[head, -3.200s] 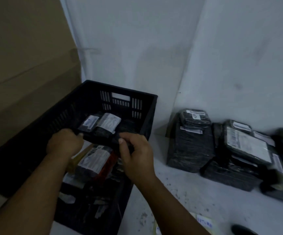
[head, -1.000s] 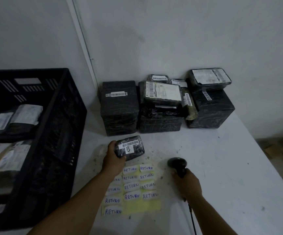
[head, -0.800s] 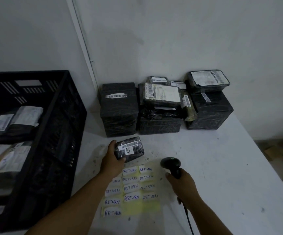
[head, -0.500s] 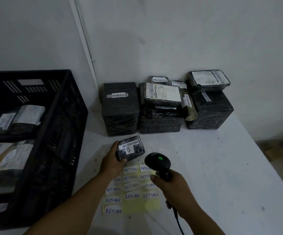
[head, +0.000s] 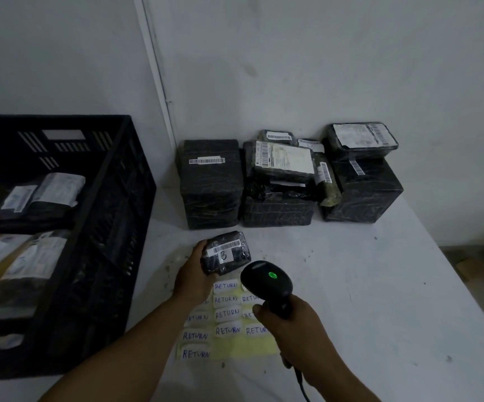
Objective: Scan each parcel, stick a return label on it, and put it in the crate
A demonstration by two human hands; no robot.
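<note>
Desk: a white, speckled desk (head: 380,285) carries everything and runs out ahead of and to the right of both hands.
Crate: a large black slatted plastic crate (head: 113,227) stands well to the left of the left hand, already holding several wrapped parcels with white labels.
Parcel stack: a cluster of black plastic-wrapped parcels (head: 211,184) with barcode stickers sits against the wall beyond both hands, some piled on others.
Label sheet: a pale yellow backing sheet of white handwritten "RETURN" labels (head: 226,314) lies flat on the desk between the two hands, partly hidden under them.
Scanner: a black handheld barcode scanner (head: 266,282) with a lit green dot on its head is raised above the label sheet, its head turned toward the small parcel, close to it but apart; a cable trails from the handle below the right wrist.
Small parcel: a small black plastic-wrapped parcel (head: 226,252) with a white barcode strip and a handwritten mark is lifted just ahead of the label sheet, label face up.
Left hand: the left hand (head: 194,274) grips the small parcel from its left side, fingers curled under it.
Right hand: the right hand (head: 290,326) is wrapped tight around the scanner's handle.
</note>
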